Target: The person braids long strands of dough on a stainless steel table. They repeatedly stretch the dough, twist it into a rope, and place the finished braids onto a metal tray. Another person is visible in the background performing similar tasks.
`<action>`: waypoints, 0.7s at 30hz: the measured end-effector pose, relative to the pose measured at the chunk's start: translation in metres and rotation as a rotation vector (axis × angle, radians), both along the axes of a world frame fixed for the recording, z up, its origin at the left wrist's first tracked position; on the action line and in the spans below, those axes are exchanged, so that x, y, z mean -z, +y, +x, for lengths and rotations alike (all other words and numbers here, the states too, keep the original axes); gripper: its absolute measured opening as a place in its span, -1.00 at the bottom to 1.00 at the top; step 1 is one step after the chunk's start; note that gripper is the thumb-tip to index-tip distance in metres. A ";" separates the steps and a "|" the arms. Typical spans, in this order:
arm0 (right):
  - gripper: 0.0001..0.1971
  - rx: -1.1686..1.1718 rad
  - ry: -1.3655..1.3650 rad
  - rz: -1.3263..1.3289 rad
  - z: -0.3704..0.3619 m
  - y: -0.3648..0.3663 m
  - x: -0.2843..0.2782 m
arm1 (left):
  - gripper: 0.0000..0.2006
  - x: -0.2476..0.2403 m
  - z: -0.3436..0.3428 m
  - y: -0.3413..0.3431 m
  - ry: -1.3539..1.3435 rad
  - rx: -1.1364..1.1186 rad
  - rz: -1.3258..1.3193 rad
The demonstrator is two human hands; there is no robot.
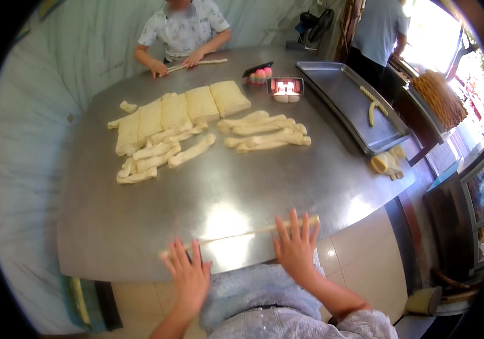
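A long, thin dough rope (239, 233) lies on the metal table (140, 223) near its front edge. My left hand (190, 274) rests flat over the rope's left end, fingers spread. Over its right end lies my right hand (297, 246), also spread, with a short tip of dough showing beyond the fingers. Farther off are several thick dough strips (267, 133) right of centre and a looser pile of strips (151, 152) to the left. Behind that pile lies a flat sheet of dough (177, 110) cut into slabs.
A metal tray (338, 93) at the right holds twisted dough pieces (373, 107). Beside it lie yellowish gloves (389, 163). Phones on stands (285, 87) stand behind the strips. Across the table a person (182, 37) handles dough; another person (379, 34) stands far right.
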State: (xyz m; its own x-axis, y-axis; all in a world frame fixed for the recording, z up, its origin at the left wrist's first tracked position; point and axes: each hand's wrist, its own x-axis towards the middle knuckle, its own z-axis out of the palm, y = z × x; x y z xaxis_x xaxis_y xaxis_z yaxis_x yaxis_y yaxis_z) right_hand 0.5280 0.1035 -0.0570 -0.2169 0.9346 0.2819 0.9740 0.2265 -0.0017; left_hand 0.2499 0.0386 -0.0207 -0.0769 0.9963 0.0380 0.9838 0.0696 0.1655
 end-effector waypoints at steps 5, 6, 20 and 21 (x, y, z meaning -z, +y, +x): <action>-0.35 0.120 0.061 0.082 0.006 0.082 -0.004 | -0.43 0.009 -0.036 0.059 0.144 -0.296 0.014; -0.33 0.196 0.090 0.145 0.013 0.124 -0.001 | -0.43 0.007 -0.056 0.102 0.109 -0.395 0.014; -0.16 0.166 0.146 0.052 0.079 0.030 0.012 | -0.49 0.033 -0.095 -0.016 0.064 -0.286 0.142; -0.17 0.199 0.134 0.048 0.080 0.049 0.014 | -0.48 0.036 -0.105 -0.014 0.041 -0.311 0.122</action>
State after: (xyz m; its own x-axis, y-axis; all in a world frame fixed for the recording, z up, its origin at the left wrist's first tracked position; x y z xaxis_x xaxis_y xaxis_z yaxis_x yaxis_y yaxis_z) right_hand 0.6083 0.1522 -0.0706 0.0127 0.9400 0.3410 0.9913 0.0328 -0.1274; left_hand 0.1453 0.0243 -0.0572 -0.3729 0.9130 0.1652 0.9243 0.3500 0.1522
